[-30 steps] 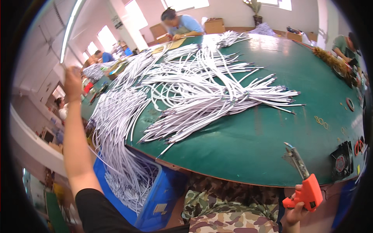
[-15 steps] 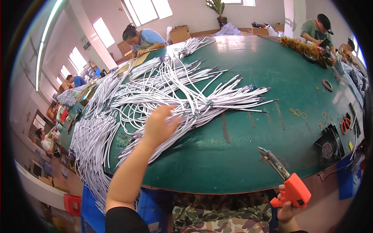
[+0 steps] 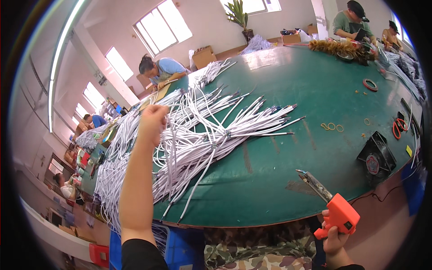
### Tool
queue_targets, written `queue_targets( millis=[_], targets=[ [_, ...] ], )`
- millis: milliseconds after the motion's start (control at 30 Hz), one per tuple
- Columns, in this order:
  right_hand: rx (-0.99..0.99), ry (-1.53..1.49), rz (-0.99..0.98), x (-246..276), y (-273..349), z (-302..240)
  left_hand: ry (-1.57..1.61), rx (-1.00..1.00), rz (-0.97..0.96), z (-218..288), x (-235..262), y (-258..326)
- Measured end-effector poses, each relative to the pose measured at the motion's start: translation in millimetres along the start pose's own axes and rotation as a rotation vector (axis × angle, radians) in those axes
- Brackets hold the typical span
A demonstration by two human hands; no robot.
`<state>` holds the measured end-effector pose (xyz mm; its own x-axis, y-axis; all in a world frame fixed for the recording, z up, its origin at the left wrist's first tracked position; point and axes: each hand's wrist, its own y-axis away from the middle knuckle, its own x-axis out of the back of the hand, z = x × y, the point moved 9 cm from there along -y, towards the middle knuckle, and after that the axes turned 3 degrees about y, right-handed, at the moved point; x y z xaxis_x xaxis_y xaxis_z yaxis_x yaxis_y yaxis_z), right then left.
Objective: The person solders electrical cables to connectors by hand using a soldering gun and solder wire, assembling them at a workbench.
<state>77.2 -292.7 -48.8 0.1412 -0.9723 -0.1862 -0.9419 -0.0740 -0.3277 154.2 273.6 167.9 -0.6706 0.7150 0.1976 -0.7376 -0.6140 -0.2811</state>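
Observation:
Bundles of white cables [image 3: 211, 141] with dark tips lie fanned over the left and middle of the green table. My left hand [image 3: 154, 120] is raised above them, its fingers closed on a white cable [image 3: 172, 155] that hangs down beside the wrist. How many cables the fingers pinch is partly hidden. At the table's front edge, my right hand [image 3: 334, 240] grips a soldering gun [image 3: 340, 214] by its orange-red handle. The gun's metal barrel points up and to the left over the table, apart from the cables.
On the right of the green table [image 3: 279, 180] are a black fan [image 3: 377, 157], red-handled scissors [image 3: 398, 129], yellow rubber bands [image 3: 331, 127] and a tape roll [image 3: 370, 85]. A blue bin [image 3: 184, 247] stands below the front edge. Co-workers sit at the far side.
My left hand has moved up and to the left from the middle of the bundle, drawing a cable up. The view has shifted slightly. My right hand still holds the soldering gun.

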Motion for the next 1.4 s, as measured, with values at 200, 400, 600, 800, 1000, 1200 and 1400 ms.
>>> queue_targets(
  millis=[200,400,600,800,1000,1200,1400],
  targets=[
    [0.056,-0.016,-0.032,7.6,-5.2,-21.0,-0.229,-0.205,0.191,90.2,92.1,-66.9],
    [0.173,0.15,0.14,32.8,-16.1,-56.0,-0.579,-1.288,0.45,302.9,2.3,46.3],
    [0.42,0.189,0.28,48.2,-22.9,-104.9,-0.897,-1.654,-0.273,169.6,-164.7,162.8],
    [0.307,0.133,0.118,14.8,-12.3,-82.1,-0.753,-1.043,-1.055,-43.5,-208.9,305.6],
    [0.06,-0.053,-0.096,-20.7,-10.6,-36.7,-0.425,-0.668,-0.739,-61.5,-167.2,292.1],
    [0.019,-0.101,-0.167,-57.8,-23.0,-26.3,-0.459,-0.51,-0.731,-59.7,-161.0,289.1],
    [0.066,-0.09,-0.1,-47.5,-25.6,-39.2,-0.32,0.1,-0.809,-85.4,-165.6,269.2]
  ],
)
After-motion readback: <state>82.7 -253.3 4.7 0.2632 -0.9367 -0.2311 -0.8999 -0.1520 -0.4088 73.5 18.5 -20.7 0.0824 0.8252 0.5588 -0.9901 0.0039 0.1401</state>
